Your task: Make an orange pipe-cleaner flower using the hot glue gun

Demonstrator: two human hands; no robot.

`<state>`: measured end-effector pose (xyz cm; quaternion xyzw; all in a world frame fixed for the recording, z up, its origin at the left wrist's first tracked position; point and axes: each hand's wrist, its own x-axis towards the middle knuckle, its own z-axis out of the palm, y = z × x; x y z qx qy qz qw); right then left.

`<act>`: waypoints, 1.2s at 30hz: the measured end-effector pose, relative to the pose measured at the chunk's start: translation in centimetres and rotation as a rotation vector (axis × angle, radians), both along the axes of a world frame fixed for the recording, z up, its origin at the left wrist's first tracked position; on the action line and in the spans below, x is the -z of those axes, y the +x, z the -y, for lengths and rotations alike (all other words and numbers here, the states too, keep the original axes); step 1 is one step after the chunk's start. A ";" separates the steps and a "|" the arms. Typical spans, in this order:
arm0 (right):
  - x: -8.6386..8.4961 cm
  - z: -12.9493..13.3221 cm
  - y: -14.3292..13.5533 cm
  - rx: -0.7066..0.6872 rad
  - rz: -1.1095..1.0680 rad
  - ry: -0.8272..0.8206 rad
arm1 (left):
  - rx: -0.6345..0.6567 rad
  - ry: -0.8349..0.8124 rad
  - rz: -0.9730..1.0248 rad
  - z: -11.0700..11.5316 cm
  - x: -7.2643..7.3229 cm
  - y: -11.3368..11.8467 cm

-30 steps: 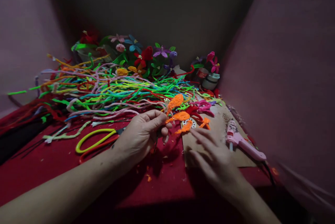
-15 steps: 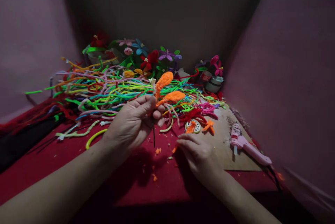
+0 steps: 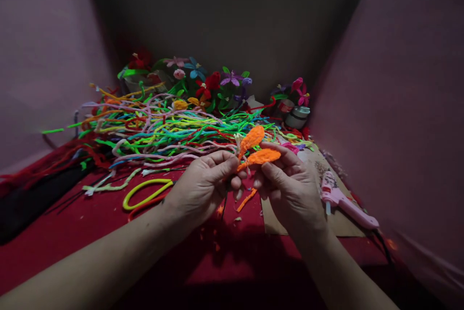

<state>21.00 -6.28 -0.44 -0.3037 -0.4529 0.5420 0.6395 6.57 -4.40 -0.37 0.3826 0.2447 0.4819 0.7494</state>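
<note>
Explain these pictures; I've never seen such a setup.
There is no machine: a person works with bare hands, seen by one camera worn on the head, looking forward and down. The left hand holds two orange petal-shaped pieces by their narrow ends, beside a pale tuft. The right hand is at the lower piece; whether it grips is unclear. On the red surface lie fuzzy stems, a yellow loop handle and cardboard bearing a pink glue gun. Flowers stand behind.
</note>
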 end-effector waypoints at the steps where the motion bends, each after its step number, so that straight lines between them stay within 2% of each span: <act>1: 0.1 0.0 0.1 0.008 0.023 0.041 | 0.000 0.000 -0.009 0.0 0.0 0.0; 9: 0.0 0.2 0.5 0.115 0.205 0.323 | 0.033 0.032 -0.113 0.1 -0.3 -0.2; 16: 0.4 0.0 1.0 0.213 0.308 0.415 | 0.102 -0.007 -0.117 0.1 -0.4 -0.4; 23: 0.3 0.1 0.8 0.263 0.376 0.407 | 0.106 -0.051 -0.172 0.0 -0.5 -0.4; 30: 0.6 0.0 -0.2 0.330 0.310 0.389 | 0.105 -0.019 -0.170 0.1 -0.3 -0.5; 36: 0.6 -0.2 -0.3 0.238 0.185 0.310 | 0.115 -0.045 -0.183 0.3 -0.7 -0.3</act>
